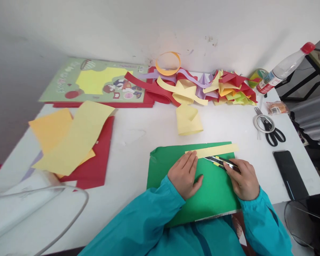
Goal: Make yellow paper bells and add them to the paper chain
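My left hand [185, 173] lies flat at the left end of a pale yellow paper strip [216, 150], fingers stretched out and thumb apart. The strip rests along the far edge of a green board [173, 199] and sticks out slightly past its right side. In my right hand [244, 177] is a yellow and black utility knife [219, 161], gripped with the fingers closed around its rear part. Its blade points left, just below the strip and close to my left fingertips. Whether the blade touches the strip I cannot tell.
Beyond the board stands a rolled pale yellow paper [189, 122]. Coloured sheets [69, 142] lie left, near a white cable [80, 209]. Folded papers [232, 87] line the wall. At right are scissors [273, 133], a tape roll [257, 123], a phone [290, 176] and a bottle [285, 69].
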### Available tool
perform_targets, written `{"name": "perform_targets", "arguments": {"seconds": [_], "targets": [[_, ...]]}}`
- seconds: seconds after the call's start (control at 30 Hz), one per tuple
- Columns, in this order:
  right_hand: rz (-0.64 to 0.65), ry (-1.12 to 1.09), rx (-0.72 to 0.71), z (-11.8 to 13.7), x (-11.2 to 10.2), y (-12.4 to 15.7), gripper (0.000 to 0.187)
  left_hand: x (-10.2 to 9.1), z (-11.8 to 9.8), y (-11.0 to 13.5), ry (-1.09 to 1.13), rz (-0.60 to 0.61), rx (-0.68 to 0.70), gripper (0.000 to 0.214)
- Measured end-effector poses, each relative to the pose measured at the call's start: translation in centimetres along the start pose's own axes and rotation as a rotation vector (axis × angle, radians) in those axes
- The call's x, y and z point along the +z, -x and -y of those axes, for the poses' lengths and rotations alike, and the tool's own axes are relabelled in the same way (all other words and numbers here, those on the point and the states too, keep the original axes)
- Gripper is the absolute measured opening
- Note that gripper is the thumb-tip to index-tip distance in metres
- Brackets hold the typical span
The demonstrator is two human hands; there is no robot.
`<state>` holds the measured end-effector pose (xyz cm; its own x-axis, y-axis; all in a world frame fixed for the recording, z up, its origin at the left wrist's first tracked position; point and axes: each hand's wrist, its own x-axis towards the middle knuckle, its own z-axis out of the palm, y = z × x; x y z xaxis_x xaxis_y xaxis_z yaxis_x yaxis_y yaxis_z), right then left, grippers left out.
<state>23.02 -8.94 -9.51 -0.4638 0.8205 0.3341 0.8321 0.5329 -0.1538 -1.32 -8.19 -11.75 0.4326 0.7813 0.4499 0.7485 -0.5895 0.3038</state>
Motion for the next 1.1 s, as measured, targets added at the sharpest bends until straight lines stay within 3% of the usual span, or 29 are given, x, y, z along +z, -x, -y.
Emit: {"name": "perform_targets", "arguments": {"seconds": [0.33, 0.73, 1.1], "targets": [[0.056, -0.022, -0.047, -0.6, -0.7, 0.4, 0.044, 0.0, 0.1, 0.0, 0.001, -0.005, 0.012, 0.053], [0.005, 0.03, -0.009, -0.6, -0.3, 0.3, 0.041, 0.4, 0.6, 0.2, 0.133, -0.049, 0.058, 0.046], [-0.007, 0.013, -0.024, -0.3, -0.1, -0.1, 0.039, -0.7, 1.0, -0.6, 0.01, -0.105, 0.05, 0.036]]}}
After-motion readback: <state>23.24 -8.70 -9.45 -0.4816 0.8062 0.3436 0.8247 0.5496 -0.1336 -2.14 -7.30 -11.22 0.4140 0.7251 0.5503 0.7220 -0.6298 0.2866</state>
